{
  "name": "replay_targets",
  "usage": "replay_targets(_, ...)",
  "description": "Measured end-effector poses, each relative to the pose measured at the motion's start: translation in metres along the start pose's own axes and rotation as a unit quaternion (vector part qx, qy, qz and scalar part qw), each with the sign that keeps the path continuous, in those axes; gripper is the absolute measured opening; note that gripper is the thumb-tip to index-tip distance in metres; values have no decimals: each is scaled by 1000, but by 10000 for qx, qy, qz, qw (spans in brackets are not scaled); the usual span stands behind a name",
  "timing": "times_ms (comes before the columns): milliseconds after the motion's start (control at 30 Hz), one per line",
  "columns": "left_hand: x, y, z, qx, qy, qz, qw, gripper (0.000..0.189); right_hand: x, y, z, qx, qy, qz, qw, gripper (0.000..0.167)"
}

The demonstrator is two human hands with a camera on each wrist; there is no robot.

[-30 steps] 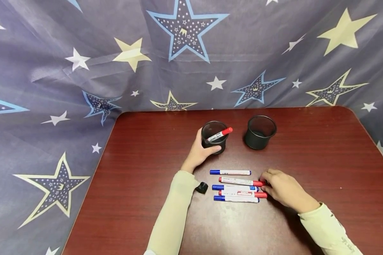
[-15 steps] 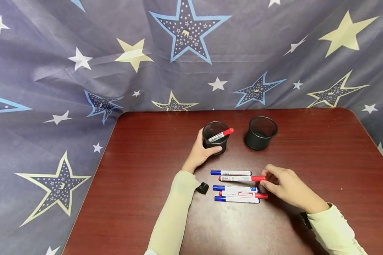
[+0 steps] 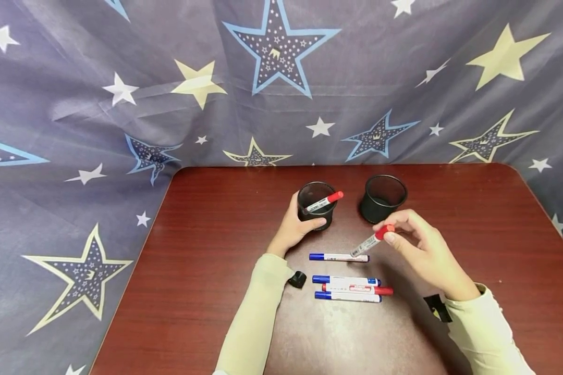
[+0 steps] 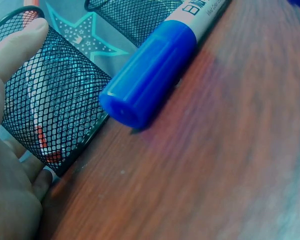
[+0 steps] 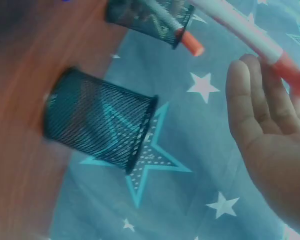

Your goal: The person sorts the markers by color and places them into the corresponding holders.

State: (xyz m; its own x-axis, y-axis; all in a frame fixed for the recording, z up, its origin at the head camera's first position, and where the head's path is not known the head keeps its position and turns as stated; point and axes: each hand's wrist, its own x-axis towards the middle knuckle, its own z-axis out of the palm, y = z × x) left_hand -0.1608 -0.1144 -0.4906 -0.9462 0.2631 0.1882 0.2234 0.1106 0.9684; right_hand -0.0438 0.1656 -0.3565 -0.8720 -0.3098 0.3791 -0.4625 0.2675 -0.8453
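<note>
Lifted since half a second ago, a slim white plastic marker with a red cap [image 3: 368, 244] now slants above the table [image 3: 206, 250], right of centre in the head view, pinched at its cap by the right hand [image 3: 427, 252]. With only that end gripped, it could pivot or slip, or the cap could work loose. Its low end overlaps a white marker with a blue cap [image 3: 333, 257]; I cannot tell whether they touch, but a brush could set that one rolling. Just beyond the right fingers, a round black mesh cup [image 3: 374, 212] stands unheld, so a knuckle could tip it. Near the centre, the left hand [image 3: 292, 224] wraps another black mesh cup [image 3: 329, 216]; a leaning red-capped marker [image 3: 325, 201] juts past its rim and could snag anything passing there.
</note>
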Motion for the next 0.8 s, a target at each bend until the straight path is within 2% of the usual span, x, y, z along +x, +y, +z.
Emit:
replay_targets(233, 0, -1, 0, -35, -22, -68, 10000, 90, 23, -9, 8, 381, 479, -263, 9978, 32)
replay_targets(433, 1, 0, -1, 41, -19, -90, 9999, 90, 47, -16, 13, 939, 814, 86, 9922, 24)
replay_targets(567, 2, -1, -1, -62, -59, -73, 9999, 90, 62, -19, 15, 669, 993, -73, 9928, 21)
replay_targets(667, 2, -1, -2, -152, -88, -24, 9998, 89, 72, -21, 17, 239, 1235, -178, 9919, 22)
replay_targets(800, 1, -2, -2, -44, -58, -22, 10000, 90, 83, -25, 21, 182, 1425, -44, 9896, 19)
